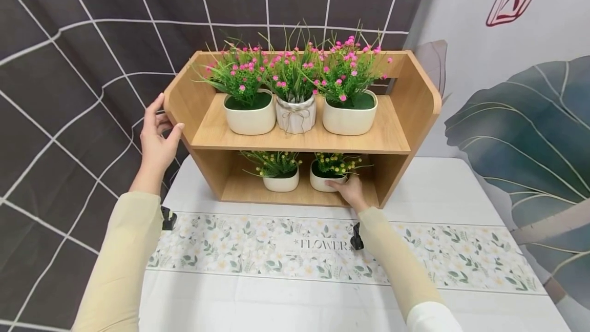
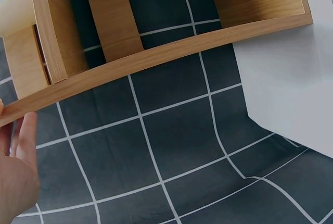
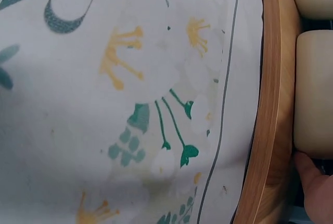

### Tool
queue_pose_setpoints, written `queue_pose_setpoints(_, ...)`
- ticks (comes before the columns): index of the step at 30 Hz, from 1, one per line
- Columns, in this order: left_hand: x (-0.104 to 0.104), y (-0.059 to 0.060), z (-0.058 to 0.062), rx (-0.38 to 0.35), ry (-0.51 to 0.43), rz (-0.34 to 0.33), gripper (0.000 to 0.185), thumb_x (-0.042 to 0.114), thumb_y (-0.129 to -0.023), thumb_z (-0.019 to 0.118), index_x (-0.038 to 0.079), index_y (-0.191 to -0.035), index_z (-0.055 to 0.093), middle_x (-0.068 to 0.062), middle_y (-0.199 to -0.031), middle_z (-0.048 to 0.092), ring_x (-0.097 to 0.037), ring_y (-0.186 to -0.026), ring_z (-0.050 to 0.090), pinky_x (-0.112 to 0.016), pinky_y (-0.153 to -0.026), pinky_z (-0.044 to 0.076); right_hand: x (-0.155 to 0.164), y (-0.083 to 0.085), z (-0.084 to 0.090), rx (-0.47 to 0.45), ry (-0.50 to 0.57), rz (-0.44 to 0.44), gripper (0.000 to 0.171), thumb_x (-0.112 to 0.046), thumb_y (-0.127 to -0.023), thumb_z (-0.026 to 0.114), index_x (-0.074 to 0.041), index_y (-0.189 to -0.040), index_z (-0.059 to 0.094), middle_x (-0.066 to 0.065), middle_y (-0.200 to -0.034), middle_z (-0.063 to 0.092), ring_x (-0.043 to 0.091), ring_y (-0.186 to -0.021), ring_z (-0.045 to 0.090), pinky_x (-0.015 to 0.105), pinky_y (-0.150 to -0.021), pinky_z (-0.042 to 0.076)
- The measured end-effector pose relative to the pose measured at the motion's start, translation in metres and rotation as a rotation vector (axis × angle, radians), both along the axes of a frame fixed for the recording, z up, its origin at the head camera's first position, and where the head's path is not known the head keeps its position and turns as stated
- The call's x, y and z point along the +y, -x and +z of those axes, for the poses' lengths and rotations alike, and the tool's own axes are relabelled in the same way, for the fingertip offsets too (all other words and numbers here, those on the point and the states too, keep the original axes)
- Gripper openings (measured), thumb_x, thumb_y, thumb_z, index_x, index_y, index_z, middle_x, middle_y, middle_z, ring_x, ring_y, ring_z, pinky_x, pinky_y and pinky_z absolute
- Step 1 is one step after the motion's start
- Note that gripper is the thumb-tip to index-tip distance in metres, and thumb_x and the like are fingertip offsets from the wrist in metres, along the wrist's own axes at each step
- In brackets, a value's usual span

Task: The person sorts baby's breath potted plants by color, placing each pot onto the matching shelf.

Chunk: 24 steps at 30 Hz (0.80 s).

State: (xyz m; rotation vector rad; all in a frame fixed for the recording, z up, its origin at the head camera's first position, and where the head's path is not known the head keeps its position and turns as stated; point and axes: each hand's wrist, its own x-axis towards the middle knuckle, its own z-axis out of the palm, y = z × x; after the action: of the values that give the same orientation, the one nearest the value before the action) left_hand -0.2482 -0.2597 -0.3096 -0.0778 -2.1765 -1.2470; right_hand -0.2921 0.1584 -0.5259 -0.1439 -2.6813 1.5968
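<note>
A two-tier wooden shelf (image 1: 299, 140) stands on a white table (image 1: 438, 193). My left hand (image 1: 159, 135) grips the shelf's left side panel, thumb in front and fingers behind; the left wrist view shows this hand (image 2: 18, 166) against the panel edge (image 2: 156, 57). My right hand (image 1: 350, 191) reaches into the lower tier and holds the right-hand small white pot (image 1: 322, 179) of yellow flowers. In the right wrist view the hand (image 3: 317, 187) touches that cream pot (image 3: 314, 94) behind the shelf's front edge (image 3: 270, 104).
A second yellow-flower pot (image 1: 281, 183) sits left of the held one. Three pots of pink flowers (image 1: 296, 114) fill the upper tier. A floral runner (image 1: 299, 250) crosses the table. A dark grid-patterned cloth (image 1: 69, 91) hangs behind and to the left.
</note>
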Motion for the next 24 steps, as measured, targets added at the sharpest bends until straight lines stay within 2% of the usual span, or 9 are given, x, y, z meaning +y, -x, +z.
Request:
queue_pose_setpoints(10, 0.000, 0.004, -0.004, -0.015, -0.017, 0.021, 0.065, -0.005, -0.089, 0.056, 0.018, -0.146, 0.035, -0.017, -0.131, 0.050, 0.003, -0.094, 0.047, -0.016, -0.082, 0.045, 0.000, 0.000, 0.003, -0.032, -0.001, 0.065, 0.082, -0.030, -0.079, 0.077, 0.006, -0.140, 0.035, 0.026, -0.141, 0.043, 0.036, -0.132, 0.039, 0.044, -0.111, 0.032)
queue_pose_setpoints(14, 0.003, 0.006, -0.007, -0.031, -0.038, 0.029, 0.065, -0.004, -0.090, 0.055, 0.020, -0.147, 0.034, -0.014, -0.134, 0.049, 0.001, -0.097, 0.048, -0.018, -0.084, 0.045, 0.003, -0.001, 0.006, -0.020, -0.038, 0.098, 0.085, -0.029, -0.079, 0.077, 0.006, -0.142, 0.031, 0.026, -0.142, 0.040, 0.036, -0.134, 0.037, 0.045, -0.112, 0.030)
queue_pose_setpoints(17, 0.006, 0.005, -0.007, -0.047, -0.038, 0.023, 0.066, -0.002, -0.091, 0.055, 0.021, -0.148, 0.032, -0.014, -0.134, 0.049, -0.006, -0.101, 0.051, -0.017, -0.082, 0.045, 0.006, -0.003, 0.009, 0.005, -0.096, 0.114, 0.087, -0.028, -0.078, 0.077, 0.007, -0.142, 0.030, 0.028, -0.142, 0.040, 0.038, -0.133, 0.038, 0.046, -0.112, 0.030)
queue_pose_setpoints(20, 0.010, 0.002, -0.010, -0.060, -0.005, 0.037, 0.067, 0.003, -0.092, 0.056, 0.023, -0.150, 0.029, -0.015, -0.134, 0.050, -0.018, -0.110, 0.054, -0.023, -0.082, 0.048, 0.011, -0.009, 0.016, 0.026, -0.168, 0.124, 0.089, -0.030, -0.079, 0.077, 0.008, -0.143, 0.028, 0.031, -0.141, 0.038, 0.043, -0.132, 0.036, 0.049, -0.111, 0.030)
queue_pose_setpoints(24, 0.019, -0.007, -0.018, -0.032, 0.060, 0.118, 0.065, 0.012, -0.092, 0.060, 0.019, -0.149, 0.030, -0.017, -0.138, 0.048, -0.027, -0.123, 0.050, -0.043, -0.094, 0.048, 0.019, -0.020, 0.025, 0.018, -0.263, 0.136, 0.093, -0.035, -0.080, 0.074, 0.010, -0.144, 0.022, 0.036, -0.143, 0.030, 0.048, -0.133, 0.029, 0.055, -0.111, 0.028)
